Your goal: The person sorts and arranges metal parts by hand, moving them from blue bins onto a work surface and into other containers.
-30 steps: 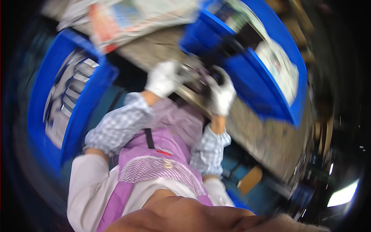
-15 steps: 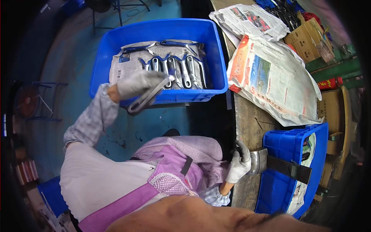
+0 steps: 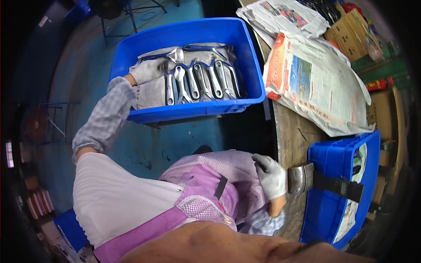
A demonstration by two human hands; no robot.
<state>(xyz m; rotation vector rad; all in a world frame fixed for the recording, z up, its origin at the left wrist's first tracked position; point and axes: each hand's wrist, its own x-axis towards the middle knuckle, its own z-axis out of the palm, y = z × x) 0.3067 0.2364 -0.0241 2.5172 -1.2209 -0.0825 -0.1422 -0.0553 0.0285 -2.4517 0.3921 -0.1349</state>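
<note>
My left hand (image 3: 149,71), in a grey-white glove, reaches into the blue bin (image 3: 184,110). Its blurred fingers close at the upper end of the leftmost adjustable wrench (image 3: 170,90), whose handle points toward me. Beside this wrench several more adjustable wrenches (image 3: 204,81) stand in a tight row, while others (image 3: 206,48) lie crosswise behind them. Newspaper (image 3: 151,94) lines the bin under them. My right hand (image 3: 271,177), gloved too, is beside my apron (image 3: 210,162) at the bench edge. Its fingers are curled, and whatever they might hold is hidden.
Newspaper sheets (image 3: 315,83) cover part of the wooden bench (image 3: 289,125). A metal block with a dark bar (image 3: 300,179) sits right of my right hand, by a second blue bin (image 3: 322,162). Cardboard boxes (image 3: 346,37) stand at the far right.
My left hand has carried a wrench forward into the bin and laid it at the row's left end. My right hand has shifted slightly and turned. The view has moved a little.
</note>
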